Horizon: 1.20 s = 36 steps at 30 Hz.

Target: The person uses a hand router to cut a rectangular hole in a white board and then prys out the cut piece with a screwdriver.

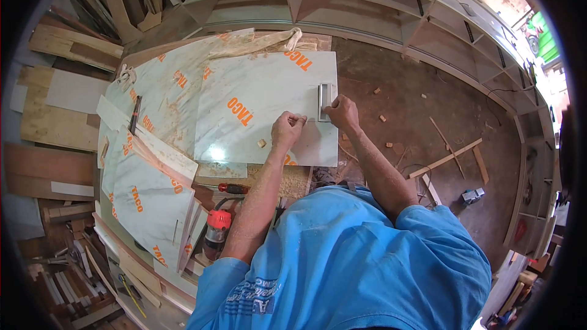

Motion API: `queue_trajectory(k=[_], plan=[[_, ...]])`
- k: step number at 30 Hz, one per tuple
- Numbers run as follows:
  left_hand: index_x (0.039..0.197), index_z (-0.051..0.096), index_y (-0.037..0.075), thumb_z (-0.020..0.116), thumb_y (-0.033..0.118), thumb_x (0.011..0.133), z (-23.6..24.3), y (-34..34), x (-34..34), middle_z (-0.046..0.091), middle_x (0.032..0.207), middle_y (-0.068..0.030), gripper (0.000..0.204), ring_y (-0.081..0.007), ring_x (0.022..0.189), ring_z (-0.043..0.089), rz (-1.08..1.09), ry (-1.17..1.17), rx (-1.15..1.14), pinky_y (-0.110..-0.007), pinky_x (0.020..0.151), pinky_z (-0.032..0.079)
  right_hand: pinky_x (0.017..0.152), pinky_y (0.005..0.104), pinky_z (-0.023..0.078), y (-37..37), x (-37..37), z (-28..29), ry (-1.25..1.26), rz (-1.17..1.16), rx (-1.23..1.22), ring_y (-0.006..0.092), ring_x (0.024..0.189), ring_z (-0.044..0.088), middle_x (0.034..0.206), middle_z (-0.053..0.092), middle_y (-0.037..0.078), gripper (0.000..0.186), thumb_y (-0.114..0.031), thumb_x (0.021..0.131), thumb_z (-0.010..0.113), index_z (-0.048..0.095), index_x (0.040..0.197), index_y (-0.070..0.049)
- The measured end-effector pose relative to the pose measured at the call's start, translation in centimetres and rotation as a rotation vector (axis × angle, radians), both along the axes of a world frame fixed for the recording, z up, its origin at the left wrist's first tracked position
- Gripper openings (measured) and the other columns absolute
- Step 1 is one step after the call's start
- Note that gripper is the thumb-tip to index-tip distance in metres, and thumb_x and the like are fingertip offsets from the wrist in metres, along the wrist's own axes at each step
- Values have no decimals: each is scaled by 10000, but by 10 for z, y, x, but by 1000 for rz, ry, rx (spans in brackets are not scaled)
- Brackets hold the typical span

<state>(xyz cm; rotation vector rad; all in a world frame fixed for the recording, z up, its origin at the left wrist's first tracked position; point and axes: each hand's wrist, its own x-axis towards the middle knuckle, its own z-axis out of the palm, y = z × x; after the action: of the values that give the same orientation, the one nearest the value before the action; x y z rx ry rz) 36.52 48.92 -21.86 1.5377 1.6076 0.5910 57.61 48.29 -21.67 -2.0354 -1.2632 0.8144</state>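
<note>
A white marble-patterned panel point(263, 85) with orange printing lies flat in front of me. Near its right edge sits a silver rectangular recessed pull handle point(324, 95). My right hand point(343, 113) has its fingers curled against the lower right side of that handle. Over the panel, left of the handle, is my left hand point(287, 129), its thumb and fingertips pinched together; whatever it pinches, if anything, is too small to make out. A small wood block point(262, 143) rests on the panel just below my left hand.
Left of my left forearm stand a red trim router point(217, 229) and a red-and-black screwdriver point(233, 189). More marble-patterned sheets point(137, 198) and a rag point(257, 44) lie around the panel. Wood strips point(446, 158) are on the floor at right; an open-shelved cabinet point(342, 15) spans the back.
</note>
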Motion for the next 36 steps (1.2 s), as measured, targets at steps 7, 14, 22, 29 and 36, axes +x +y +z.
queue_trajectory(k=[7,14,22,29,36], plan=[[1042,707,26,843,422,856,-11,1,-10,751,900,-88,459,-186,820,707,-46,-71,-24,-338,768,565,778,478,563,8,-5,-3,-66,95,-18,411,871,721,880,728,241,294,-252,714,781,689,840,-2],[1006,708,33,825,448,847,-2,0,0,729,991,-160,460,-310,935,711,-76,65,9,-432,824,559,817,484,581,10,-3,6,-334,167,-106,407,918,733,927,742,237,401,-393,789,778,711,878,-8],[826,688,61,860,459,798,5,6,26,681,923,-134,434,-332,868,679,-34,253,113,-460,790,547,771,464,563,11,29,-3,-131,-88,-83,329,898,734,921,747,184,450,-482,825,802,726,915,-48],[783,687,63,936,474,685,12,14,45,695,925,-135,490,-320,879,697,-50,338,-4,-452,780,553,831,410,560,37,33,-37,378,-35,-210,268,955,737,1050,761,179,609,-497,809,844,736,1103,25],[807,729,70,949,542,633,16,25,41,754,837,-121,549,-291,804,741,-23,422,-78,-438,737,571,890,394,562,47,18,-26,383,-84,-272,281,1022,740,1120,756,212,601,-437,796,867,740,1132,45]])
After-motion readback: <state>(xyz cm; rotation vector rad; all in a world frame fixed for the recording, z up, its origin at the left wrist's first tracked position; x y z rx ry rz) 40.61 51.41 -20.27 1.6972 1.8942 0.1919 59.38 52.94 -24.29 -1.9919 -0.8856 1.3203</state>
